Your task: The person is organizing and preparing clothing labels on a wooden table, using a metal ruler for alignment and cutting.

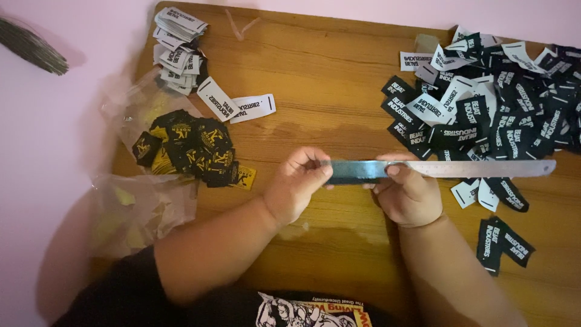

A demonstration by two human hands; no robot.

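Both hands, left hand (296, 184) and right hand (407, 192), gripping metal ruler (448, 169) over wooden table (327, 97), black-and-white fabric labels (496, 103) near right.

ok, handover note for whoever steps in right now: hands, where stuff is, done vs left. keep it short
Left hand: grip closed on the left end of the metal ruler, held level just above the wooden table.
Right hand: holds the same ruler from below, thumb on its front face.
Black-and-white labels: big loose heap, right of the hands; a few strays near the right forearm.
White label stack: top left corner.
Black-and-yellow labels: pile on a clear plastic bag, left side.
Done: two piles lie sorted at left.
Left: the right heap is unsorted.
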